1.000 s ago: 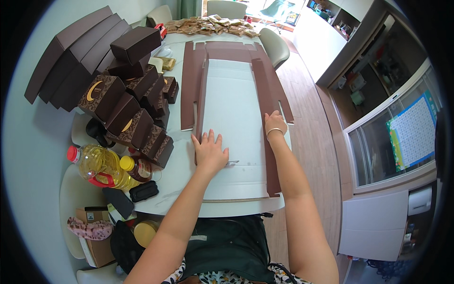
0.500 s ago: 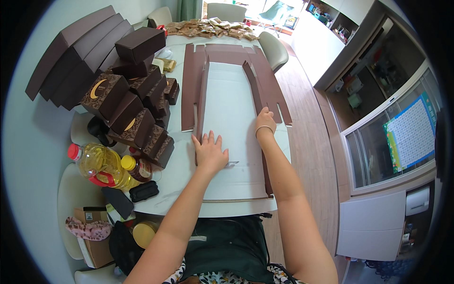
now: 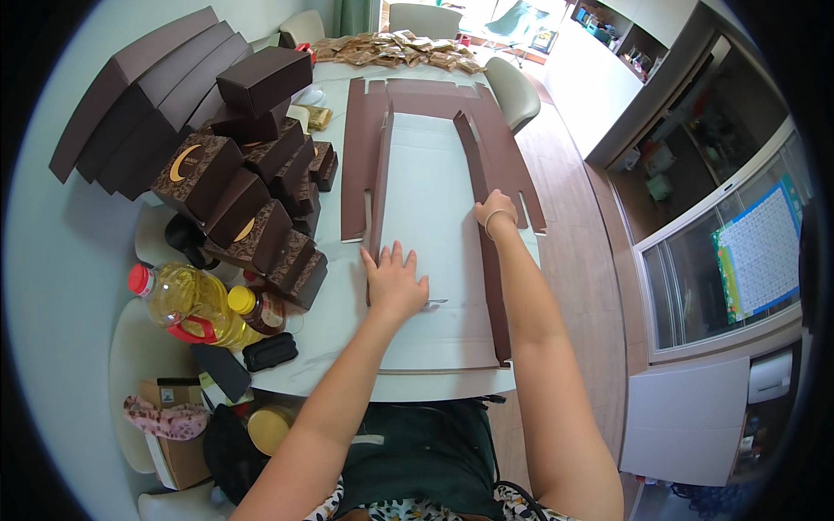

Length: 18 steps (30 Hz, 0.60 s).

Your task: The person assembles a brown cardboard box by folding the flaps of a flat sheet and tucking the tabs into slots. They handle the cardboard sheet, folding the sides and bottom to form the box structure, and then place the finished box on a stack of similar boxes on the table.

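A large brown cardboard box blank (image 3: 432, 226) with a white inside lies lengthwise on the table, its two long side flaps folded up. A second brown cardboard sheet (image 3: 354, 156), notched at its edges, lies flat beneath it. My left hand (image 3: 395, 282) rests with spread fingers on the white inside, its fingertips by the left flap (image 3: 379, 187). At the right flap (image 3: 488, 252), my right hand (image 3: 497, 208) is closed around the upper edge. A small dark mark or slit, too small to make out, shows beside my left hand.
Dark brown boxes (image 3: 261, 230) are stacked at the left, with long boxes (image 3: 143, 100) behind them. An oil bottle (image 3: 187, 300), a yellow-capped jar (image 3: 258, 310) and a black case (image 3: 270, 351) stand near the left edge. Small golden packets (image 3: 395, 50) cover the table's far end.
My right hand has shifted slightly along the right flap and turned, staying closed on it. My left hand stays flat in the same spot. The whole view has moved a little.
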{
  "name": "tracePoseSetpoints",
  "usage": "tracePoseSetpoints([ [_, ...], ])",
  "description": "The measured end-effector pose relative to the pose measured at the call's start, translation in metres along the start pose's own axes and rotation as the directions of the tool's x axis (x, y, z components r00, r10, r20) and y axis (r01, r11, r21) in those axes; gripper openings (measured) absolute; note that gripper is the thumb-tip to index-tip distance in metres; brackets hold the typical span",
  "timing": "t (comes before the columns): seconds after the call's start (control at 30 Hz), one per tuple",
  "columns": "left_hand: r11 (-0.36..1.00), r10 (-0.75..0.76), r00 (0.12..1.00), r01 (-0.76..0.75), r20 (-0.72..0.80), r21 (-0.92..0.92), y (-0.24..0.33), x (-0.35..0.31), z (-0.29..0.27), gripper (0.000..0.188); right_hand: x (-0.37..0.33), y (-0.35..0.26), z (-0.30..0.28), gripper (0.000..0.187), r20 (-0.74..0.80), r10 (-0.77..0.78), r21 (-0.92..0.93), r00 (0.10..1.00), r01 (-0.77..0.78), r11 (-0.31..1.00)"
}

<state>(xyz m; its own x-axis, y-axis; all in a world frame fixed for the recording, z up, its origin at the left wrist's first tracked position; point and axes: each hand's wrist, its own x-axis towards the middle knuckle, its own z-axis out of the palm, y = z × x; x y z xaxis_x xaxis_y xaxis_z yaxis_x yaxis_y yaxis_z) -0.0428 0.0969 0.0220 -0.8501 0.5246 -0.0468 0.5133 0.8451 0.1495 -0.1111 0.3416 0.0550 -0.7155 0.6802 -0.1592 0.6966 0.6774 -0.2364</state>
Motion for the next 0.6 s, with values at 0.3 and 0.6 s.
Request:
tracePoseSetpoints([
  [0.3, 0.999, 0.004, 0.999, -0.003, -0.041, 0.035, -0.001, -0.002, 0.001, 0.057, 0.024, 0.023, 0.011, 0.041, -0.018, -0.112, 0.068, 0.994, 0.113, 0.991],
  [0.6, 0.999, -0.014, 1.000, 0.015, -0.015, 0.048, 0.000, -0.002, -0.003, 0.055, -0.006, 0.024, 0.009, 0.047, -0.001, -0.118, 0.032, 0.993, 0.118, 0.992],
])
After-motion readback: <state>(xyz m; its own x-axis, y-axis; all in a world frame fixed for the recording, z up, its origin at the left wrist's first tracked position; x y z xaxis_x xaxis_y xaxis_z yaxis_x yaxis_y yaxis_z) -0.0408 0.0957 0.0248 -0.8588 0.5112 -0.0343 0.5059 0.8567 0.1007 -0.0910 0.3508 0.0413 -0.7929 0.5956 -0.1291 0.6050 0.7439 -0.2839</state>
